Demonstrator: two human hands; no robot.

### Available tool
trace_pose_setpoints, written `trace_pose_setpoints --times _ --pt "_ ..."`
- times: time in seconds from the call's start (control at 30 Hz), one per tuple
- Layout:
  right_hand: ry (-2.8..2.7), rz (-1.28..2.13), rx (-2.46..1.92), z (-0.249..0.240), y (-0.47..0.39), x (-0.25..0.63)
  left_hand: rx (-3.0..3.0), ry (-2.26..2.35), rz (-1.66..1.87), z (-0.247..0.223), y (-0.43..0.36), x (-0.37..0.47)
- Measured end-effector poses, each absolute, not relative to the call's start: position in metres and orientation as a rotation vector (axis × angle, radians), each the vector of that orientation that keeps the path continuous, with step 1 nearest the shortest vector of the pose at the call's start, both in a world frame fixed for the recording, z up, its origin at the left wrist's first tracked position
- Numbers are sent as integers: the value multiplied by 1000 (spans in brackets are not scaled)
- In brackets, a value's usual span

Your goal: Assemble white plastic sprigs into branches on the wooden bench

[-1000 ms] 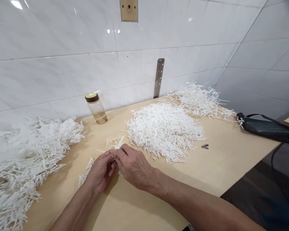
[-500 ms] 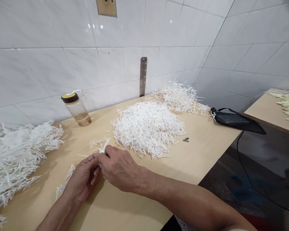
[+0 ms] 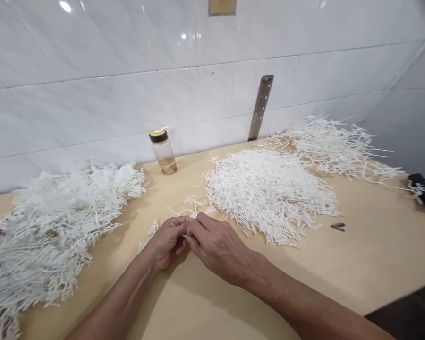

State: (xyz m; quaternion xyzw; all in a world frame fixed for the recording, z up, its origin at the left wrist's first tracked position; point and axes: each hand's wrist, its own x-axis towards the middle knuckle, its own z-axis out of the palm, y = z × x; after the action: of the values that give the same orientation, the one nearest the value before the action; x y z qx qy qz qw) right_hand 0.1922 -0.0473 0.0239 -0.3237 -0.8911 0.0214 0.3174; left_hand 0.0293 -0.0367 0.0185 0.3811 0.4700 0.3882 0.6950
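Near-left of the central heap [image 3: 269, 193], the left hand [image 3: 170, 240] and right hand [image 3: 217, 243] pinch one white piece [image 3: 187, 240], mostly hidden. The worktop [image 3: 205, 304] edge slants near-right of that heap; left spreads a second heap [image 3: 74, 222]; just right, one dark tool [image 3: 338, 227]. Beyond: one bottle [image 3: 164, 153] leftward, a third heap [image 3: 336, 146] rightward.

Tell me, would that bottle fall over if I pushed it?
The bottle would probably tip if pushed high up: it's tall and narrow. Once down, it might roll, being round. The brownish liquid sits low, so a low push may just slide it.
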Motion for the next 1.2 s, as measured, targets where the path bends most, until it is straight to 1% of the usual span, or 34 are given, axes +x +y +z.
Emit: trace_pose_setpoints --times 0.13,0.3,0.47,0.67,0.83,0.93,1.07,1.2 --pt "-2331 18 -844 21 -49 192 851 985 869 18 -38 27" --pt "-2317 66 -787 22 -50 195 911 886 778 17 -37 19" --pt "-2313 81 -725 23 -50 197 925 915 755 21 -36 20" --pt "-2363 47 -828 25 -48 200 845 1022 871 22 -37 31" --pt "-2466 -16 -971 17 -43 200 612 1017 1004 16 -35 41" --pt "-2486 16 -1011 15 -43 200 551 1041 1050 14 -34 44" --pt "-2395 102 -1027 20 -44 202 649 1012 1035 16 -34 43" --pt "-2388 113 -1011 27 -45 203 730 962 959 18 -37 39"
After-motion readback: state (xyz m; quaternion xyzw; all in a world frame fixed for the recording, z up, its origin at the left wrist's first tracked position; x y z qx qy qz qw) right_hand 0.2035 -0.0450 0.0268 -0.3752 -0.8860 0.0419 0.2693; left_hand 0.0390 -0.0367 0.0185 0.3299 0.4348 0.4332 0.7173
